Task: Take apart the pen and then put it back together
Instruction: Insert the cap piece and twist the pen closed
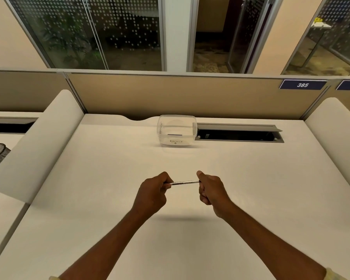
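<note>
A slim white pen [183, 182] with a dark printed label is held level above the white desk [109, 178], a little in front of me. My left hand [152, 191] is closed around its left end. My right hand [210, 189] is closed around its right end, thumb on top. Only the middle stretch of the barrel shows between the two fists; both tips are hidden inside the fingers. The pen looks whole, in one piece.
A clear plastic tub [177, 130] with handwriting on its front stands at the back of the desk. Right of it is an open cable slot [238, 133]. Padded dividers [38, 142] flank the desk on both sides, with a tan partition [170, 96] behind.
</note>
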